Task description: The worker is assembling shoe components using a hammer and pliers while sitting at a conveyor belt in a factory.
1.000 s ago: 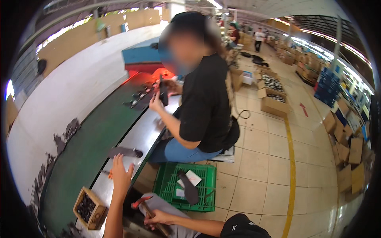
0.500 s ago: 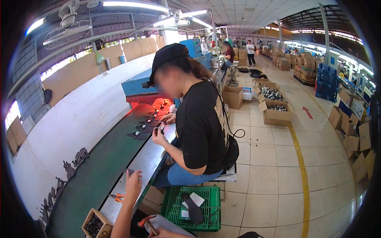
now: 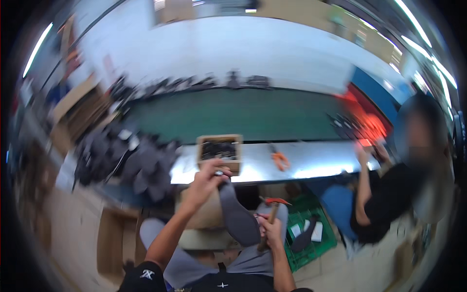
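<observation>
My left hand [image 3: 206, 184] pinches the narrow end of a dark grey shoe sole [image 3: 238, 216], which hangs down over my lap. In my right hand [image 3: 271, 229] is a hammer [image 3: 274, 212] with a wooden handle and a red head, held head upward. The sole's wide end reaches close to the right fingers; whether they touch it I cannot tell. Just beyond my left hand, a wooden box [image 3: 200, 152] of small dark parts stands on the metal bench strip [image 3: 316, 160]. Orange-handled pliers [image 3: 279, 159] lie to the box's right.
A heap of dark grey pieces [image 3: 141, 160] lies at the left. Behind the metal strip runs a green belt [image 3: 243, 112]. A co-worker [image 3: 389, 204] sits at the right near a red-glowing machine [image 3: 369, 107]. A green crate [image 3: 325, 221] with another sole stands by my right knee.
The view has swung left, from the co-worker to the bench in front of me. My left hand, raised before, now holds a sole. The hammer is still in my right hand.
</observation>
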`<state>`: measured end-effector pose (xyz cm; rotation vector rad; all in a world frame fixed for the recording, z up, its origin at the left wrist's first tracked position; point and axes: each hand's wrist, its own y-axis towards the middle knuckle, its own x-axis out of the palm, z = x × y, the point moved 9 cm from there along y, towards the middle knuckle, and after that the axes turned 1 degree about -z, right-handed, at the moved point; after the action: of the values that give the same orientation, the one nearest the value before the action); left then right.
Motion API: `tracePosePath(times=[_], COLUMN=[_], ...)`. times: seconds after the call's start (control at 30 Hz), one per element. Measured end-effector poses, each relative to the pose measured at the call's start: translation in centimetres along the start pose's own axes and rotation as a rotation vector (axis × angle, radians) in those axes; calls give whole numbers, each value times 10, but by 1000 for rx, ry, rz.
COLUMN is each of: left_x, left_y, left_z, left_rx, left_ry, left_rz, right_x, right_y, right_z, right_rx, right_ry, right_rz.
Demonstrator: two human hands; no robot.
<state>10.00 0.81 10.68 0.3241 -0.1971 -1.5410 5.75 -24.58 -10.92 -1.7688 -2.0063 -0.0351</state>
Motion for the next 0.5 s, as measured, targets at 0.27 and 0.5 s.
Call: tracePosePath(times=[0.27, 0.5], left_x=[-90, -96], left_y=[-105, -111], left_z=[-51, -57], left_rx=[-121, -86], left_ry=[222, 278], left_rz=[223, 333], right_x=[152, 256], right_y=[-12, 6], right_z=[-98, -98], right_rx=[-294, -527], right_ry=[-318, -822], right_rz=[-301, -525])
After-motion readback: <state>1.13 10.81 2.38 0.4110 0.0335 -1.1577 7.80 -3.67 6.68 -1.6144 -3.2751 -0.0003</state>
